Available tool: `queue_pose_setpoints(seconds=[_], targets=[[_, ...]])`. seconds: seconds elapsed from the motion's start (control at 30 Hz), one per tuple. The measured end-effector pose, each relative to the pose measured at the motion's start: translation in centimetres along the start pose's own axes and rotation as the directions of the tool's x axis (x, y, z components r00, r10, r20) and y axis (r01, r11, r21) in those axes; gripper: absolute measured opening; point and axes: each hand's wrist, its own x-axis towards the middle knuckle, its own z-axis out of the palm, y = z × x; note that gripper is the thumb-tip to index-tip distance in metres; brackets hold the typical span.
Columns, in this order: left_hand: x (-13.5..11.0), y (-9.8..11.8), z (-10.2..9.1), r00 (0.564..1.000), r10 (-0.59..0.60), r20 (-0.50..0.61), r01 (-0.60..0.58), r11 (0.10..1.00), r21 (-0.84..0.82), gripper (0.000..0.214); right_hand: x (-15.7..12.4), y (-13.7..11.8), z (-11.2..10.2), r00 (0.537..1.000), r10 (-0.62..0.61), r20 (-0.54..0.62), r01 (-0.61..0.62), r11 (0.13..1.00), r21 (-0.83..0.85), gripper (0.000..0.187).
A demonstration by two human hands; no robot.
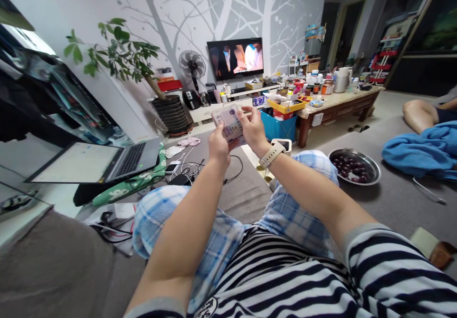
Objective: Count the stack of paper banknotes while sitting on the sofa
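Note:
Both my hands are raised in front of me above my knees, holding a small stack of banknotes. My left hand grips the stack from below with fingers closed round it. My right hand, with a beige watch on the wrist, pinches the stack's right side, thumb on top. The notes are pale purple and grey. I sit on a grey sofa in blue checked trousers and a striped shirt.
An open laptop rests at left on a green cushion, with cables and a phone nearby. A metal bowl of dark fruit sits at right beside a blue towel. Another person's leg shows far right. A cluttered low table stands ahead.

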Motion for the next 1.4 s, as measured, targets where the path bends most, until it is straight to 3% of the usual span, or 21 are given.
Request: queue_pose_setpoints(seconds=[0.1,0.23,0.37,0.63,0.9,1.4], targets=[[0.0,0.2,-0.1,0.999,0.018,-0.028,-0.018,1.0,0.011,0.023,-0.3,-1.0,-0.2,0.992,-0.06,-0.113,0.05,0.995,-0.091,0.035],[-0.1,0.3,-0.1,0.999,0.035,-0.022,-0.034,0.999,0.028,0.022,-0.7,-1.8,-0.3,0.987,-0.129,-0.101,0.104,0.97,-0.22,0.029],[-0.1,0.2,0.0,0.999,0.043,-0.02,-0.042,0.999,0.022,0.02,-0.7,-1.9,-0.5,0.988,-0.12,-0.095,0.089,0.956,-0.279,0.029],[-0.1,0.2,-0.1,0.999,0.038,-0.015,-0.038,0.999,0.032,0.019,-0.4,-1.5,-0.5,0.995,-0.052,-0.081,0.03,0.966,-0.256,0.031],[-0.1,0.2,-0.2,0.999,0.032,-0.023,-0.031,0.998,0.053,0.019,-0.1,-1.0,-0.5,0.993,-0.091,-0.075,0.074,0.976,-0.204,0.036],[0.2,0.4,-0.3,0.999,-0.022,-0.03,0.022,1.0,0.006,0.029,0.4,-0.3,-0.5,0.996,-0.077,-0.036,0.07,0.984,-0.166,0.027]])
